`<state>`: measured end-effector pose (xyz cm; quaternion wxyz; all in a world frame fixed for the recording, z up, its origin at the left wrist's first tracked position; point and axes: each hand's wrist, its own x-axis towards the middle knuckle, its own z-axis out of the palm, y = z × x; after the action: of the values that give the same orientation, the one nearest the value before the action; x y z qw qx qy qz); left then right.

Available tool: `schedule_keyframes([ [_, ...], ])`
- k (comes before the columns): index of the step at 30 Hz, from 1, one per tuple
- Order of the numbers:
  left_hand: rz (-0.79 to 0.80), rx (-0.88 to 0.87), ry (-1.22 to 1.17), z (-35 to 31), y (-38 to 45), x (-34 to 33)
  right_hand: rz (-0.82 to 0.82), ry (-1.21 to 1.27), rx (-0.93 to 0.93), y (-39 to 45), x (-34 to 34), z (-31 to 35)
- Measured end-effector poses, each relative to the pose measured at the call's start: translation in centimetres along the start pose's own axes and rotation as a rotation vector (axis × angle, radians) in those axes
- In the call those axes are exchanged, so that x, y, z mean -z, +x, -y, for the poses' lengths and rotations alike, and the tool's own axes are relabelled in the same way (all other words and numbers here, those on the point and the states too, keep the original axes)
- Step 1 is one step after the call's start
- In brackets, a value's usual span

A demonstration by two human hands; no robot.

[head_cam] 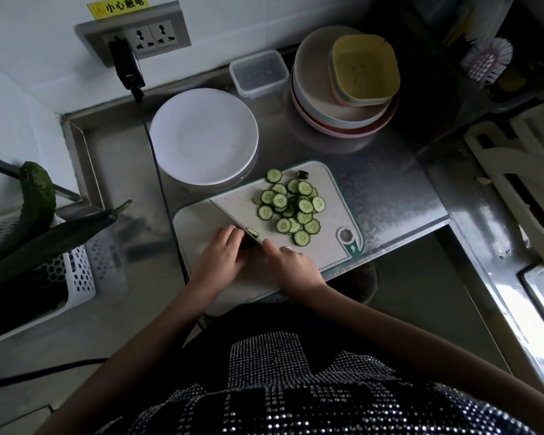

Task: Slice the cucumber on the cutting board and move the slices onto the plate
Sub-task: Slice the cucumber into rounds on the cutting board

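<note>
A white cutting board [335, 199] with a green rim lies on the steel counter. A pile of round cucumber slices [291, 205] covers its middle, and a dark end piece [302, 174] lies at its far edge. My left hand [222, 257] presses the last cucumber stub [252, 232] onto the board. My right hand [291, 262] grips the handle of a broad knife [233, 218], whose blade stands against the stub. An empty white plate [203, 136] sits just beyond the board, to the left.
Stacked bowls [343, 89] and a clear lidded box [258, 73] stand at the back. A white basket [76, 271] on the left holds whole cucumbers [36, 199]. A black cable [161, 183] runs from the wall socket past the board. A sink edge [540, 287] is at the right.
</note>
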<state>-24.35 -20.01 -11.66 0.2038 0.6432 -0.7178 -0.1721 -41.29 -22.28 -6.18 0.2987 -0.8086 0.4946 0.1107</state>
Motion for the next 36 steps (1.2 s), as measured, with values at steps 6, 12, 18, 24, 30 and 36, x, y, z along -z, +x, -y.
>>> schedule_keyframes([
  [6, -0.069, -0.039, -0.028, -0.4, -0.1, 0.2, -0.220, 0.174, -0.048, -1.6, 1.2, 0.3],
  [12, -0.077, -0.027, 0.003, -0.4, -0.1, 0.0, -0.169, 0.185, -0.018, -1.4, 0.6, 0.5],
  [18, -0.075, -0.011, 0.002, -0.1, -0.1, -0.3, -0.152, 0.140, -0.012, -1.2, 0.5, 0.4],
  [24, -0.057, 0.011, 0.006, 0.0, -0.2, -0.4, -0.150, 0.112, 0.013, -1.1, 0.2, 0.3],
  [30, -0.035, 0.031, 0.022, 0.4, -0.2, -0.5, -0.127, 0.100, 0.031, -0.6, -0.2, 0.2],
  [36, -0.055, 0.017, 0.005, 0.0, -0.1, -0.2, -0.076, 0.076, 0.016, -0.4, -0.2, 0.3],
])
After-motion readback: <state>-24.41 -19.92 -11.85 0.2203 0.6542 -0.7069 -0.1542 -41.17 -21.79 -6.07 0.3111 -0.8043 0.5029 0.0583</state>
